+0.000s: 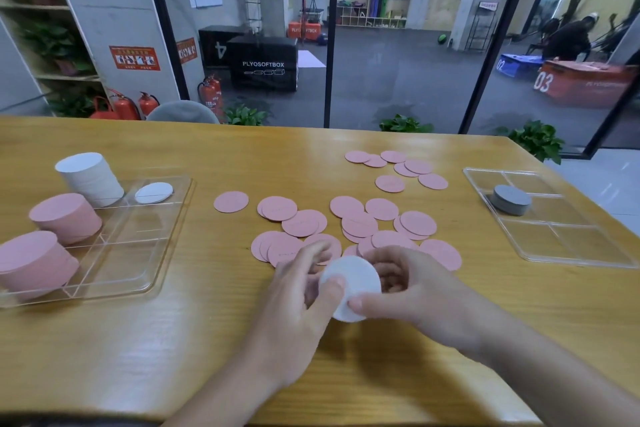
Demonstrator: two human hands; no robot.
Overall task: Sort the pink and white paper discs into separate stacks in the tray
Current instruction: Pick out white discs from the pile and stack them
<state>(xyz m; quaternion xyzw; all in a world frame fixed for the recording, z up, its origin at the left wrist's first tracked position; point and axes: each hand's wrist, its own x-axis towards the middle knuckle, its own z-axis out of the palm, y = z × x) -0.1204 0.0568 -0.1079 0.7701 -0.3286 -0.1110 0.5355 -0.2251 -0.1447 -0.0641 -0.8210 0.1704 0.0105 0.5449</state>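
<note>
Both hands hold a small stack of white discs (349, 282) above the table's near middle. My left hand (304, 291) pinches its left edge with thumb and fingers; my right hand (401, 284) pinches its lower right edge. Several loose pink discs (360, 224) lie scattered just beyond the hands. On the left, a clear divided tray (138, 253) holds a tall white stack (90, 178), two tall pink stacks (65, 217) (33, 262), and a lone white disc (154, 192).
A second clear tray (561, 239) at the right holds a short grey disc stack (512, 199). A further cluster of pink discs (405, 168) lies toward the table's far side. Glass wall and plants stand behind the wooden table (207, 340).
</note>
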